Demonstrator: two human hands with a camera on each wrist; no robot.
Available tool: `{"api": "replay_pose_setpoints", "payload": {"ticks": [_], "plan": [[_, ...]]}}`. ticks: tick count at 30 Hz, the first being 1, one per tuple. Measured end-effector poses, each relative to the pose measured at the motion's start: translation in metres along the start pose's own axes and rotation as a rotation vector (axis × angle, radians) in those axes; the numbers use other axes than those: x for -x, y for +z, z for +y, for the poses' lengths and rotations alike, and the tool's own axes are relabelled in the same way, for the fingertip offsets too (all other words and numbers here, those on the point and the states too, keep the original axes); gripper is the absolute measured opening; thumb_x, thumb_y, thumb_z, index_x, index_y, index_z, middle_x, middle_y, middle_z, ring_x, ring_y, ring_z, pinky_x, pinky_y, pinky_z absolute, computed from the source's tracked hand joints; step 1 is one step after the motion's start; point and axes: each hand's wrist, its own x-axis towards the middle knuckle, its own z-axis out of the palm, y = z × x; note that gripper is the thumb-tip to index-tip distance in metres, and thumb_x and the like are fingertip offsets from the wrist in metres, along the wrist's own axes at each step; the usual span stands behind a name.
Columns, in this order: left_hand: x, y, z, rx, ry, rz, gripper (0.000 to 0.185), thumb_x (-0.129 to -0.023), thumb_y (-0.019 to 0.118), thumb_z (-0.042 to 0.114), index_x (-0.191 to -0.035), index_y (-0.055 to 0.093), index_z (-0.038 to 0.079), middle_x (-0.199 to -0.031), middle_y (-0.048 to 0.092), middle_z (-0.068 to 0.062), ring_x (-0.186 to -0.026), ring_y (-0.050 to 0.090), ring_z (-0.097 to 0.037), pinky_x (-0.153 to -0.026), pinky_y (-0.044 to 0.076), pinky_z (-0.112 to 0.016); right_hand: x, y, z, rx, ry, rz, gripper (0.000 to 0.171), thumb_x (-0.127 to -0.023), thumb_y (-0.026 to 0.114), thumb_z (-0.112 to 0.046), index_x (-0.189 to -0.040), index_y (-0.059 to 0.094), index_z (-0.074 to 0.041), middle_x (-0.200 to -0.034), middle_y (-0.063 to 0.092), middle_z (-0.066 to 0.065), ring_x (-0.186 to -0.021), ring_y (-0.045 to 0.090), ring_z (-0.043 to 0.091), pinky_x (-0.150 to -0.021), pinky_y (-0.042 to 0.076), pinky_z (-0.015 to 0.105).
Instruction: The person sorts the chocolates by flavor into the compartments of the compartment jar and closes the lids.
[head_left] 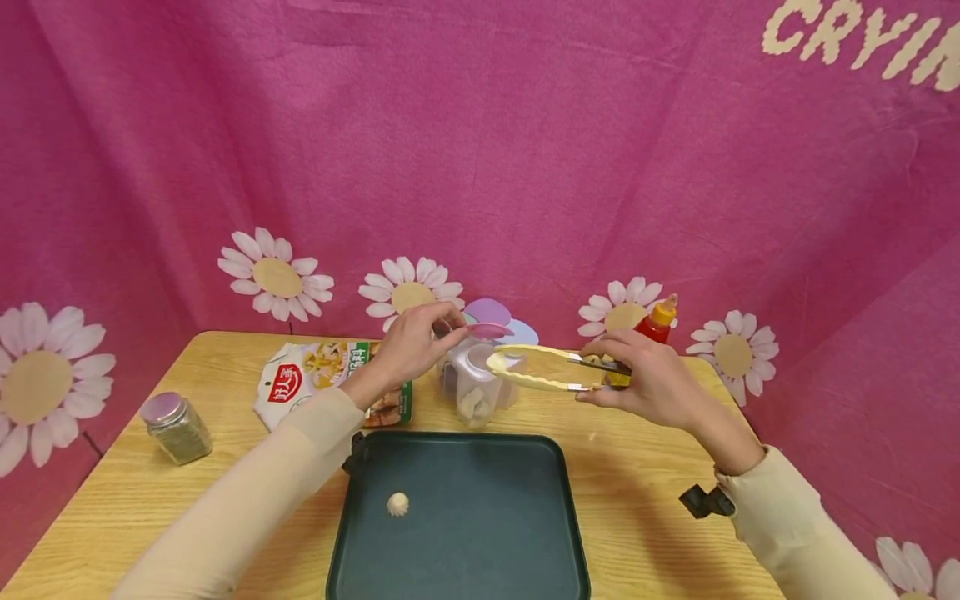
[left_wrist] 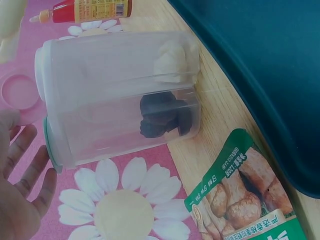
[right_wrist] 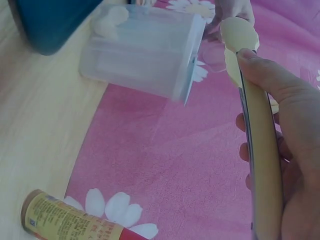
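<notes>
A light wooden surface (head_left: 660, 533) with visible grain is enclosed at the back and on both sides by a magenta fabric backdrop (head_left: 525, 150), which is printed with white daisies (head_left: 275, 274) along its lower edge and cream lettering (head_left: 862, 37) at the upper right.

Cream block letters "CRYIN", cut off by the frame edge, stand on the pink backdrop (head_left: 480, 150), far up and right of both hands. The food pouch (head_left: 330, 379) beside the left hand carries a red logo and Chinese characters too small to read. The sauce bottle (left_wrist: 90, 9) label shows a barcode and unreadable print.
</notes>
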Motion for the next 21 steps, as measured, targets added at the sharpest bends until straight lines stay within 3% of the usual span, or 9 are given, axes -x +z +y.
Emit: {"api": "replay_pose_setpoints", "payload": {"ticks": [9, 21], "plan": [[0.000, 0.001, -0.001, 0.002, -0.003, -0.010, 0.012, -0.101, 0.072, 0.027, -0.105, 0.073, 0.016, -0.104, 0.077, -0.004, -0.097, 0.072, -0.021, -0.082, 0.057, -0.037, -0.017, 0.006, 0.004, 0.005, 0.051, -0.069, 0.051, -0.075, 0.096, -0.037, -0.117, 0.076, -0.015, -0.106, 0.071, 0.002, -0.083, 0.058, 0.012, -0.067, 0.053, 0.027], [0.000, 0.000, -0.001, -0.009, 0.005, 0.007, 0.012, -0.100, 0.073, 0.027, -0.105, 0.075, 0.016, -0.101, 0.078, -0.003, -0.094, 0.072, -0.020, -0.080, 0.057, -0.036, -0.021, 0.011, 0.006, -0.017, 0.118, -0.124, 0.054, -0.075, 0.095, -0.041, -0.119, 0.075, -0.016, -0.110, 0.072, 0.002, -0.087, 0.061, 0.014, -0.070, 0.055, 0.029]]}}
